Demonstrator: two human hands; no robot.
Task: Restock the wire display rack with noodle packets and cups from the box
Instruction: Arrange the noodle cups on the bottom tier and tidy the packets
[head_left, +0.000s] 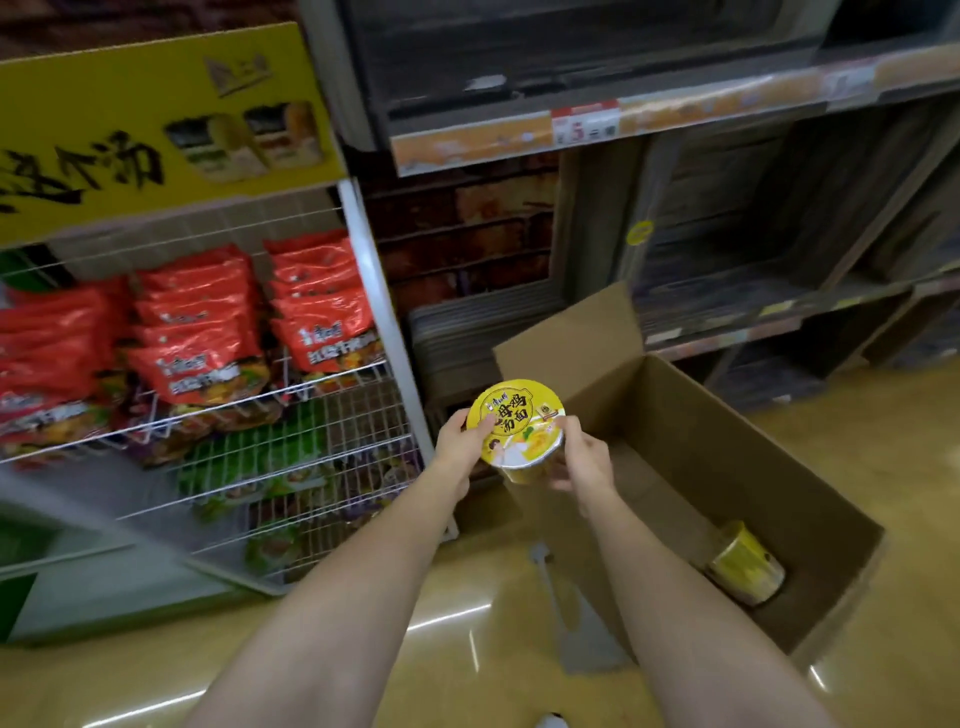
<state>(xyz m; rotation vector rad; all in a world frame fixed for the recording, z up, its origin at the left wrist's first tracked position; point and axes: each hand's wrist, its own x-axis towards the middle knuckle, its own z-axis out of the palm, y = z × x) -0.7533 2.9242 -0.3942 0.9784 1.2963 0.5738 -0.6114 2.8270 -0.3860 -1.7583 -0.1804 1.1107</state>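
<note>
Both hands hold one yellow cup (519, 431) in the air, above the box (727, 467). The left hand (462, 441) grips its rim at 9 o'clock. The right hand (582, 457) grips its side at 3 o'clock. Two hands keep it steady, I think. The rack (291, 457) waits at 9 o'clock. Another cup (745, 564) lies in the box.

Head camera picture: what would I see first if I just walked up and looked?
First, the bright yellow noodle cup in the middle, held by the left hand and right hand above the open cardboard box. Next, the red noodle packets piled on the wire display rack at the left. Another yellow cup lies on its side inside the box.
</note>
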